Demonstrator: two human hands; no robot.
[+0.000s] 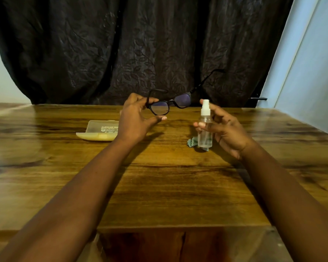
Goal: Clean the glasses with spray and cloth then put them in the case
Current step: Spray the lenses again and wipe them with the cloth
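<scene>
Black-framed glasses point(175, 103) hang in the air above the wooden table point(159, 176), arms unfolded, one arm pointing up to the right. My left hand point(134, 120) pinches the frame's left end between thumb and fingers. A clear spray bottle point(204, 129) with a white nozzle stands upright in my right hand point(223, 129), thumb and fingers curled round its body, index finger near the nozzle, which points toward the glasses. A small greenish cloth point(192, 143) lies crumpled on the table just behind the bottle's base. The pale translucent case point(98, 132) lies open to the left, partly hidden by my left hand.
A dark patterned curtain point(140, 50) hangs behind the table's far edge. A pale wall or door point(311, 72) runs along the right side. The table's near edge drops off at the bottom of the view.
</scene>
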